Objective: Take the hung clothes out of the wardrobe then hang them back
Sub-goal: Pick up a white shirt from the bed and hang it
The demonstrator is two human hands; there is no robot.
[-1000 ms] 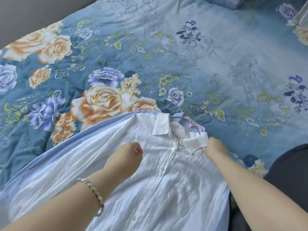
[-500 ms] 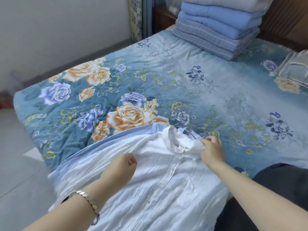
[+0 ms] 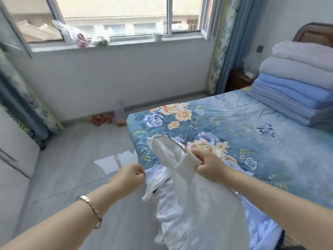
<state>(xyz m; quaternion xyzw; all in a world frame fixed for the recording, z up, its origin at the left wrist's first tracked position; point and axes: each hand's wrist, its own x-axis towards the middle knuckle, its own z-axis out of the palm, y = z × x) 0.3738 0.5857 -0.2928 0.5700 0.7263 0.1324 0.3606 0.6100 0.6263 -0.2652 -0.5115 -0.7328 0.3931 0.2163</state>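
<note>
A white crinkled shirt hangs lifted off the bed corner, its collar bunched upward. My right hand is closed on the collar and the thin dark wire hanger inside it. My left hand is fisted just left of the shirt, pinching its edge near the shoulder. A light blue garment lies under the white shirt on the bed, partly hidden by it. No wardrobe is in view.
The bed with a blue floral quilt fills the right side. A stack of folded blankets sits at its head. Grey floor lies to the left, with fruit and a bag by the wall under the window.
The shirt has gone from lying flat on the bed to being lifted by its collar. My right hand closed on collar and hanger. My view swung up and left toward the window.
</note>
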